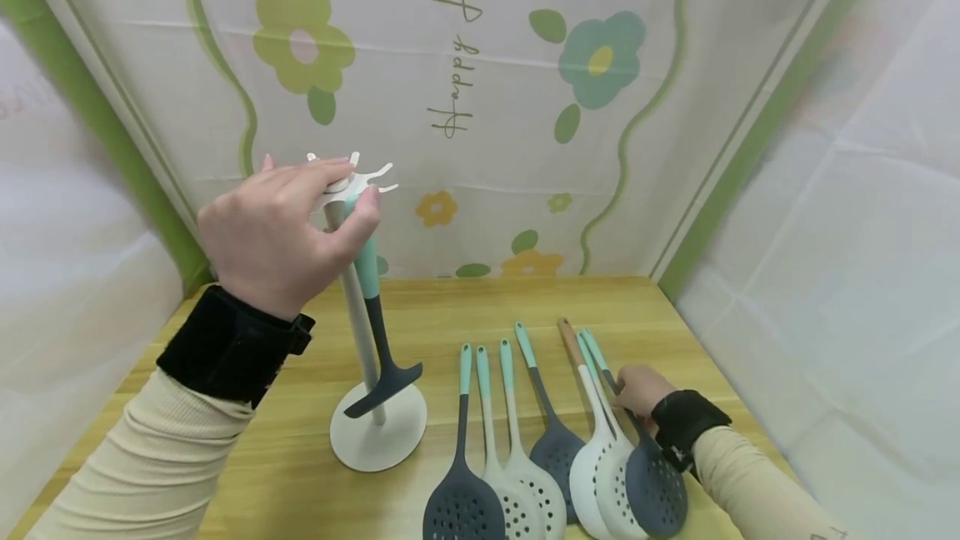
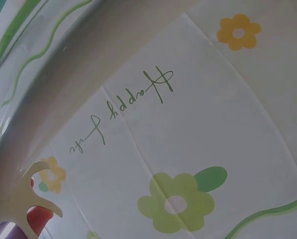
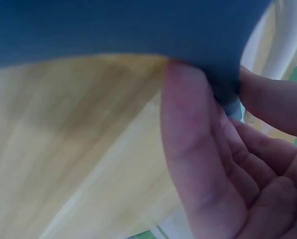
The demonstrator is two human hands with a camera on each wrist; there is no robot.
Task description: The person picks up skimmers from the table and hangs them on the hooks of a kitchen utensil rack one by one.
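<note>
The dark slotted skimmer (image 1: 656,486) is the last in a row of utensils, nearest the table's right edge. The right hand (image 1: 643,390) pinches its handle just above the head; the right wrist view shows thumb and fingers closed about the dark neck. Whether the head is raised off the table cannot be told.

Just beside it lie a white ladle with a wooden handle (image 1: 592,465) and a white slotted spoon (image 1: 621,494). Then, farther from the right edge, come a dark turner (image 1: 557,444), two pale skimmers (image 1: 517,502) and a dark skimmer (image 1: 463,507), handles toward the table's far edge.

Toward the table's left edge a white stand (image 1: 358,323) rises upright on its round base (image 1: 371,448). The left hand (image 1: 281,215) grips its hooked top, fingers over the hub and thumb at the near side. A dark-headed utensil (image 1: 380,336) with a turquoise handle appears to hang there, its upper end partly hidden by the thumb.

As for progress, one utensil looks placed at the stand, while seven are off it, the pinched one included.
</note>
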